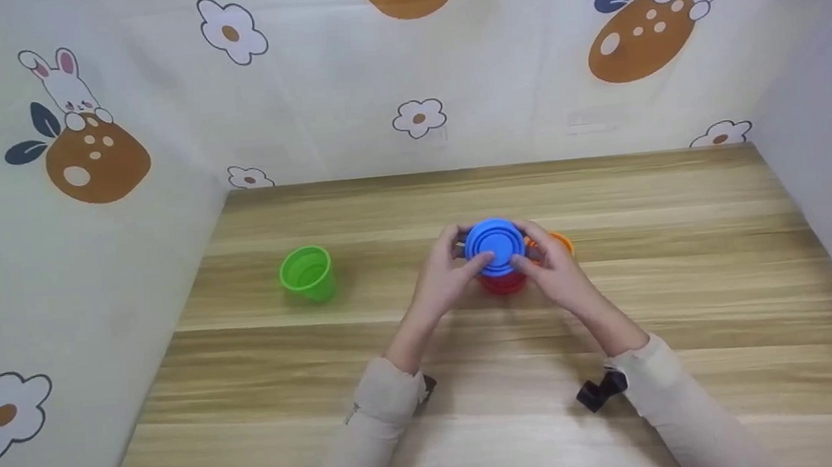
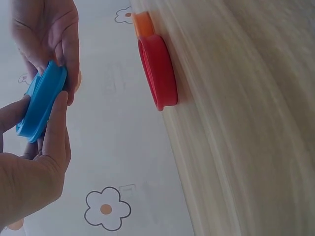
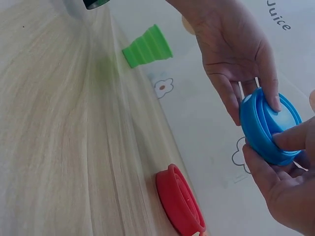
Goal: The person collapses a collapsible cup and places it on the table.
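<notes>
A blue collapsible cup (image 1: 495, 245), folded flat into a disc of rings, is held above the table between both hands. My left hand (image 1: 443, 272) grips its left side, with the thumb on the ringed face. On the opposite side my right hand (image 1: 555, 270) pinches it the same way, fingers behind and thumb in front. Below it on the table lies a red collapsible cup (image 2: 160, 73), flattened too. An orange one (image 2: 143, 24) sits beside the red cup, partly covered by my right hand in the head view.
A green collapsible cup (image 1: 308, 274) stands extended and upright on the left of the wooden table (image 1: 250, 398). Patterned sheets (image 1: 327, 83) rise behind the table and along its left side. A black device (image 1: 601, 390) is strapped at the right wrist.
</notes>
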Tool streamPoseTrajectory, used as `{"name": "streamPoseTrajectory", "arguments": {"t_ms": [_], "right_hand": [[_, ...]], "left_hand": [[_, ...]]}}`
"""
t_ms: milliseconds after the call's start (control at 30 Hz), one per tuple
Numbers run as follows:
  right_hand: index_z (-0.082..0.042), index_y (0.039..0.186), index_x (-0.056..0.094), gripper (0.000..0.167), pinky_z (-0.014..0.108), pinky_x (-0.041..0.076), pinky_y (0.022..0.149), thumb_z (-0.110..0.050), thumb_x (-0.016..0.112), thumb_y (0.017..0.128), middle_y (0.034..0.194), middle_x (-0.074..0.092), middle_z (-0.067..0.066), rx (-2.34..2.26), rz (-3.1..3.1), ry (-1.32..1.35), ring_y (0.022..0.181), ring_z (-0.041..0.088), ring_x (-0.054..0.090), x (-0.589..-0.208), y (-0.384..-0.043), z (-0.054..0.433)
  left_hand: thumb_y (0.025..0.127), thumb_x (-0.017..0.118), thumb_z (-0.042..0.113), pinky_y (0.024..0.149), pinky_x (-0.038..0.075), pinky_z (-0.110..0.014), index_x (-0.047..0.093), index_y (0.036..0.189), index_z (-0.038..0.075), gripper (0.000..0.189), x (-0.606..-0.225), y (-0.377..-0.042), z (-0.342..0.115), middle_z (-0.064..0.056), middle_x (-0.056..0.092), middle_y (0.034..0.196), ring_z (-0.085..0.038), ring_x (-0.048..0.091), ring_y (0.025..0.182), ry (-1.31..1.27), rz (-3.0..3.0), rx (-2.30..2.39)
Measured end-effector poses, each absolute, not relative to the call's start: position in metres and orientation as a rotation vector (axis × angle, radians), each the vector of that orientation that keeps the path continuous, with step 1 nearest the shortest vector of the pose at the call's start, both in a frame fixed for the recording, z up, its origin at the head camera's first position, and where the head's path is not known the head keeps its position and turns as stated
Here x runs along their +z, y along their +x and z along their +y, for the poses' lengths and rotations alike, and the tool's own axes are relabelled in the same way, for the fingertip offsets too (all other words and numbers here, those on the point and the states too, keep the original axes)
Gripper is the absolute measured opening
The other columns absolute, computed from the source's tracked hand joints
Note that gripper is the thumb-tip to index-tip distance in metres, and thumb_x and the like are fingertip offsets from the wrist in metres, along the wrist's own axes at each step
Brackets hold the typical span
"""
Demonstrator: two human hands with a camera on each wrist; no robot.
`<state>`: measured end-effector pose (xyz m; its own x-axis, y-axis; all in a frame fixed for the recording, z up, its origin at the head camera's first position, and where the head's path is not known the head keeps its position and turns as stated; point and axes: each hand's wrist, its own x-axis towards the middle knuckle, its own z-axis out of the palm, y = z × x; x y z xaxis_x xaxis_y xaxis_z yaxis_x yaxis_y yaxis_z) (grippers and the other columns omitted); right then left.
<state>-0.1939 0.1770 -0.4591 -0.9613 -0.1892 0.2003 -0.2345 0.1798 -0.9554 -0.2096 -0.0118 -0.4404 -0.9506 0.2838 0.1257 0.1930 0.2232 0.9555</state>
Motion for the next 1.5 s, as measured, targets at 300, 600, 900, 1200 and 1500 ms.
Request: {"name": "streamPoseTrajectory", "arguments": {"t_ms": [300,600,900,1200,1500], "right_hand": [[0.009,0.149,0.031,0.054,0.017,0.055,0.091,0.007,0.049,0.099,0.136,0.048,0.026,2.226,-2.28,0.521,0.103,0.001,0.064,-0.4595,-0.1944,0.1803],[0.01,0.143,0.04,0.047,0.019,0.057,0.088,0.007,0.052,0.098,0.125,0.055,0.01,2.245,-2.228,0.435,0.101,0.007,0.065,-0.4577,-0.1951,0.1792],[0.006,0.138,0.047,0.039,0.032,0.057,0.097,-0.008,0.052,0.102,0.125,0.06,0.007,2.303,-2.261,0.287,0.107,0.005,0.066,-0.458,-0.1952,0.1828],[0.009,0.136,0.047,0.038,0.033,0.056,0.097,-0.01,0.051,0.103,0.115,0.062,0.003,2.383,-2.206,0.211,0.101,0.006,0.068,-0.4573,-0.1967,0.182],[0.007,0.135,0.049,0.037,0.038,0.056,0.097,-0.013,0.047,0.104,0.114,0.064,-0.001,2.431,-2.181,0.162,0.1,0.008,0.068,-0.457,-0.1959,0.1818]], "left_hand": [[0.093,0.07,0.012,0.099,0.055,-0.043,0.055,0.126,-0.002,0.039,-0.4379,-0.2109,-0.0138,-0.02,0.063,0.124,-0.032,0.064,0.111,0.444,2.361,1.874],[0.094,0.066,0.005,0.09,0.06,-0.037,0.054,0.127,-0.005,0.037,-0.4387,-0.2133,-0.0178,-0.023,0.061,0.126,-0.034,0.066,0.108,0.466,2.324,1.908],[0.093,0.065,0.003,0.099,0.054,-0.048,0.055,0.124,-0.007,0.034,-0.438,-0.2127,-0.0194,-0.025,0.061,0.124,-0.038,0.063,0.113,0.484,2.357,1.942],[0.092,0.066,0.001,0.095,0.058,-0.041,0.057,0.122,-0.007,0.032,-0.4391,-0.2142,-0.0184,-0.024,0.063,0.122,-0.036,0.064,0.112,0.507,2.369,1.952],[0.092,0.065,-0.001,0.098,0.056,-0.047,0.057,0.121,-0.007,0.031,-0.4374,-0.2124,-0.0173,-0.024,0.063,0.123,-0.034,0.062,0.112,0.542,2.361,1.96]]}}
